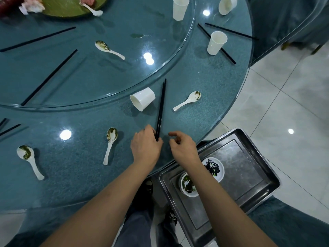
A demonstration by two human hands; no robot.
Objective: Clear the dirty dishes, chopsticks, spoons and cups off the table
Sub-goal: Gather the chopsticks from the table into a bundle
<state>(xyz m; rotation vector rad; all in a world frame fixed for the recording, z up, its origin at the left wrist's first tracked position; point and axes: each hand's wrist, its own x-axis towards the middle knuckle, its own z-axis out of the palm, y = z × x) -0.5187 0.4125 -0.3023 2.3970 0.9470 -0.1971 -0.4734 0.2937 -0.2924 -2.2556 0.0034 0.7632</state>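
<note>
My left hand [146, 147] pinches the near end of a pair of black chopsticks [161, 106] that lies on the teal glass table [80, 184]. Just to the right, my right hand [181, 147] hovers with loosely curled fingers and holds nothing. A white cup [142, 98] lies tipped over beside the chopsticks. Dirty white spoons lie at the right [187, 100], near the middle [110, 145] and at the left [29, 160]. A metal tray [249, 152] at the lower right holds two dirty white dishes [214, 168], [187, 186].
A glass turntable [124, 72] carries another spoon [108, 49], chopsticks [49, 77] and an upright cup [180, 8]. More cups [216, 42], [227, 5] and chopsticks [229, 56] lie at the far right rim. A green platter [71, 8] sits at the back. Tiled floor [293, 104] lies right.
</note>
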